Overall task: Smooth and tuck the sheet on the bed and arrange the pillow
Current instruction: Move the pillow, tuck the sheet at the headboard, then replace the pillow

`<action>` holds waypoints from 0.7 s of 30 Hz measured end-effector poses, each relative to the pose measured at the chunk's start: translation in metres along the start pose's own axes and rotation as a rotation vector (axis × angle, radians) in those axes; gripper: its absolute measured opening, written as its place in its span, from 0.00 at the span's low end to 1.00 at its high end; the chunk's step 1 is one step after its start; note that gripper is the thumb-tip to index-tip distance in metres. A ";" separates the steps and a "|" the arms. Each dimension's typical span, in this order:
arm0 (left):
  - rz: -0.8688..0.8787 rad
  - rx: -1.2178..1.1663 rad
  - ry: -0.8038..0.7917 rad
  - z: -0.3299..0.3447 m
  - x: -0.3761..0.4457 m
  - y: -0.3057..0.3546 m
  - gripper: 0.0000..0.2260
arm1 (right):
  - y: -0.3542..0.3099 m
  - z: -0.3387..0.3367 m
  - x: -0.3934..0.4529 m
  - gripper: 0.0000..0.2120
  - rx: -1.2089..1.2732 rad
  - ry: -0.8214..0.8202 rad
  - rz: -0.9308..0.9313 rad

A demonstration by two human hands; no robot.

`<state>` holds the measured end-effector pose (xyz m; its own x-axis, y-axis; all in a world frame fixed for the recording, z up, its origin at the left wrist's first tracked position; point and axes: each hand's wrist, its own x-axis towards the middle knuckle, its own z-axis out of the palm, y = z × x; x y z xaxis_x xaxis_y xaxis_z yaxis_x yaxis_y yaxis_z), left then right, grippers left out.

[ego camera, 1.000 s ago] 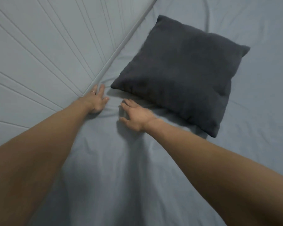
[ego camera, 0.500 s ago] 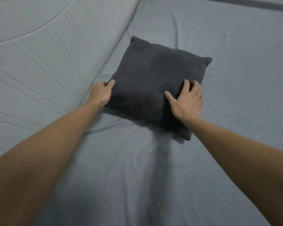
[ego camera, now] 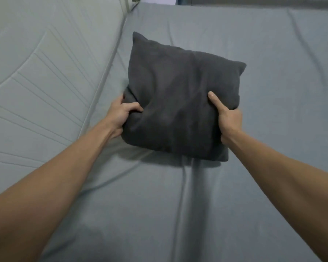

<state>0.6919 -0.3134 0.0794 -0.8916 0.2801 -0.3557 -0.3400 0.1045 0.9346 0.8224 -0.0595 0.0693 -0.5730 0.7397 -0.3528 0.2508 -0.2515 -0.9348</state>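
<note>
1. A dark grey square pillow (ego camera: 178, 99) sits near the middle of the view, over a blue-grey sheet (ego camera: 197, 214) that covers the bed.
2. The left hand (ego camera: 121, 115) grips the pillow's left edge near its lower corner: the thumb presses into the front face, and the other fingers (ego camera: 119, 100) curl around the edge behind it, bunching the fabric there.
3. The right hand (ego camera: 227, 118) holds the pillow's right edge near the lower right corner, with the thumb (ego camera: 215, 100) laid flat up the front face and the rest of the hand wrapped behind, out of sight.
4. Both hands are therefore closed on the pillow, one at each side.
5. The pillow's lower edge is at or just above the sheet, with a dark shadow beneath it; whether it touches cannot be told.
6. Its top left corner points up toward the far end of the bed.
7. To the left, a pale quilted mattress (ego camera: 36, 82) with stitched lines stands tilted up beside the bed, its lower edge meeting the sheet.
8. The sheet shows a long crease (ego camera: 184, 195) running from below the pillow toward the viewer, with fainter wrinkles spreading at the left.
9. Both bare forearms reach in from the lower corners.
</note>
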 end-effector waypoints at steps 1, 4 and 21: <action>0.021 0.029 -0.012 0.012 0.002 0.008 0.24 | -0.012 -0.010 0.002 0.32 -0.004 0.008 -0.004; 0.015 0.130 -0.006 0.047 0.010 0.016 0.21 | -0.034 -0.036 0.019 0.30 -0.040 0.066 -0.018; -0.239 1.409 0.162 -0.114 0.084 -0.129 0.32 | -0.004 -0.034 0.034 0.20 0.084 0.043 -0.141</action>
<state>0.6268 -0.4123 -0.0707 -0.9128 0.0218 -0.4079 0.0045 0.9990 0.0434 0.8288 -0.0124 0.0625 -0.5633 0.7970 -0.2179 0.1032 -0.1938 -0.9756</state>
